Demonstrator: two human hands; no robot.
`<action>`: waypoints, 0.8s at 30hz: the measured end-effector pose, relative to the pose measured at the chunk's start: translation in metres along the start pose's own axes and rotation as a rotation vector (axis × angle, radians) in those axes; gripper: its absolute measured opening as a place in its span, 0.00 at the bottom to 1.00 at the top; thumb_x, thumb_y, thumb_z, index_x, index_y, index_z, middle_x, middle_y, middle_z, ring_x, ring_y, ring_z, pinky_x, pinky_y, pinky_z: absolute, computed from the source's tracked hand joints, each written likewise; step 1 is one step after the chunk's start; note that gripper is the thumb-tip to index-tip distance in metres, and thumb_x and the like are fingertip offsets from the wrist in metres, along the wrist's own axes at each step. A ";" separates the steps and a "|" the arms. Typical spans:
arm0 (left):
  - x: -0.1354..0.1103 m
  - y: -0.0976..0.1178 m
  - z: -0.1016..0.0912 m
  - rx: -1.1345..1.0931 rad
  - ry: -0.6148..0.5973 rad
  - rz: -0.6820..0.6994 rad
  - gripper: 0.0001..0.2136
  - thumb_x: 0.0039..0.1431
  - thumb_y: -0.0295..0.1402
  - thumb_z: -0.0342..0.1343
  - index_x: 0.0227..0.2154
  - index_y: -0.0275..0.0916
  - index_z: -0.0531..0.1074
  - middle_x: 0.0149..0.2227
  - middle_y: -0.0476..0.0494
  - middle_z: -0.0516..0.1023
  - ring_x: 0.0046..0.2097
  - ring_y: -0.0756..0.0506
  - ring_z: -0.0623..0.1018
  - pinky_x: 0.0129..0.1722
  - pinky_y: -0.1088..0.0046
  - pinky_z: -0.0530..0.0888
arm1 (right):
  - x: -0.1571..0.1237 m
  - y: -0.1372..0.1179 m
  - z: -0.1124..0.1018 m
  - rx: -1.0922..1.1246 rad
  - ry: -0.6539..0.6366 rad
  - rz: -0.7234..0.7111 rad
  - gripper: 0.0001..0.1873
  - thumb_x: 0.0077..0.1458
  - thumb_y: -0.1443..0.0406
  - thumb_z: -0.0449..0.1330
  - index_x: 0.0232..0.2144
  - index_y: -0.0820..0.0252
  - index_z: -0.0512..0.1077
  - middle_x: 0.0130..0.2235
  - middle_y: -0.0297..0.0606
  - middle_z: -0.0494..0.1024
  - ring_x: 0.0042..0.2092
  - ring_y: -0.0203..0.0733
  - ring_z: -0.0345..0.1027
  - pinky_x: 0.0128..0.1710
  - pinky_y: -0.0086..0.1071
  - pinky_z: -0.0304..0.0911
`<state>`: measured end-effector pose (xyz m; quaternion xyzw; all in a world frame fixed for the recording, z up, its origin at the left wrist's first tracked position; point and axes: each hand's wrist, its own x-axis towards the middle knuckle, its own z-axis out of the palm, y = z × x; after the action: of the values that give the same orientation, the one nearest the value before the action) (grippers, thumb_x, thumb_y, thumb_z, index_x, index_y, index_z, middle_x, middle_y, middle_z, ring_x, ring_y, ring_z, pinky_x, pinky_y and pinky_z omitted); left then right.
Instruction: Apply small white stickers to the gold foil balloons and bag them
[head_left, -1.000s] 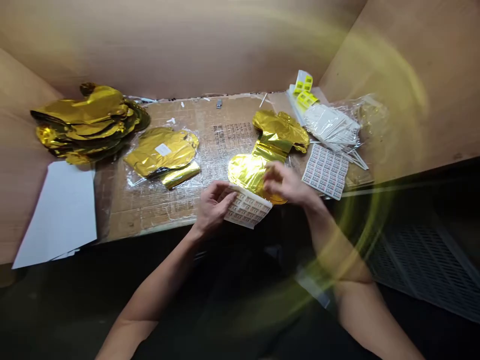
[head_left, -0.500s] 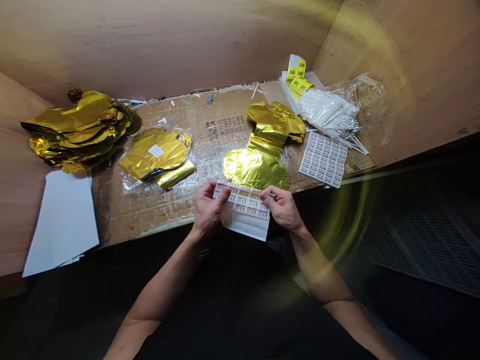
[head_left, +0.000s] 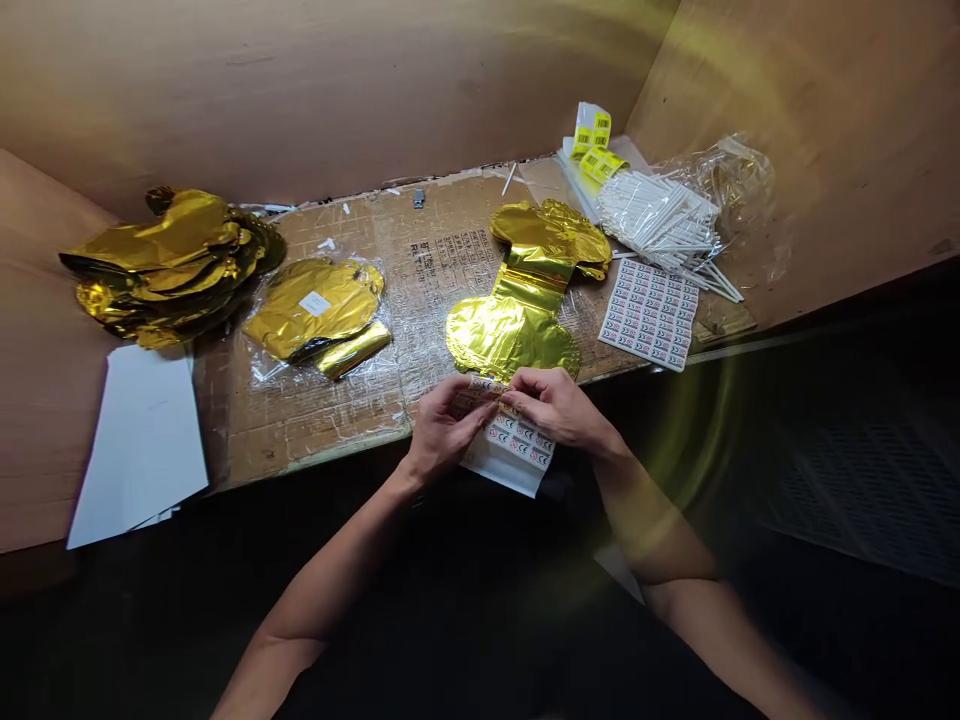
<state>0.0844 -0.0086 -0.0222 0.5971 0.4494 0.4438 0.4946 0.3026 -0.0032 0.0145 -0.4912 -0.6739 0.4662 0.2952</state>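
Observation:
A sheet of CE-mark stickers [head_left: 517, 445] with a bare white lower strip hangs between my hands at the table's front edge. My left hand [head_left: 448, 430] is closed on its left part, thumb and fingers pinching near the upper middle. My right hand [head_left: 555, 408] pinches the same sheet close by, fingertips almost meeting the left ones. Whether a loose sticker is between the fingertips I cannot make out. Just beyond the hands lies a gold foil balloon [head_left: 510, 335], flat and folded, its far part resting among more gold foil [head_left: 555, 235].
Gold foil balloons are piled [head_left: 172, 265] at the left, beside a bagged gold foil balloon [head_left: 315, 305] and white sheets [head_left: 142, 440]. At the right lie white sticks [head_left: 660, 220], yellow barcode labels [head_left: 600, 165] and another sticker sheet [head_left: 651, 312]. Wooden walls [head_left: 337, 90] enclose the cardboard-covered table [head_left: 300, 440].
My hands have come together over the sticker sheet, the left one moving right and inward. The sheet has shifted slightly right and down, its left part now covered by my left hand.

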 end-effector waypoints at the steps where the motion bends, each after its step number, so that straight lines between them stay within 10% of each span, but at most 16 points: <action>1: -0.001 -0.001 0.000 0.002 0.009 -0.005 0.15 0.59 0.40 0.72 0.44 0.41 0.76 0.37 0.46 0.85 0.35 0.46 0.84 0.37 0.72 0.81 | 0.002 -0.002 0.000 -0.001 -0.014 -0.012 0.16 0.67 0.56 0.62 0.31 0.60 0.74 0.28 0.32 0.73 0.31 0.35 0.61 0.32 0.30 0.55; 16: -0.008 -0.008 -0.004 0.015 0.011 -0.007 0.20 0.57 0.38 0.73 0.48 0.44 0.71 0.39 0.45 0.84 0.38 0.45 0.84 0.40 0.71 0.79 | 0.024 -0.010 0.013 0.047 -0.047 -0.126 0.16 0.69 0.56 0.60 0.31 0.59 0.75 0.28 0.31 0.73 0.31 0.35 0.62 0.33 0.29 0.55; 24: -0.003 0.003 -0.018 -0.169 0.197 -0.131 0.25 0.51 0.41 0.76 0.45 0.42 0.69 0.37 0.47 0.84 0.34 0.47 0.83 0.34 0.74 0.80 | 0.001 0.012 0.000 0.309 -0.017 0.096 0.18 0.60 0.51 0.70 0.33 0.61 0.77 0.30 0.34 0.76 0.32 0.37 0.67 0.31 0.29 0.62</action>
<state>0.0669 -0.0084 -0.0175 0.4762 0.4949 0.5032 0.5245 0.3071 -0.0011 0.0030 -0.4674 -0.5725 0.5821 0.3390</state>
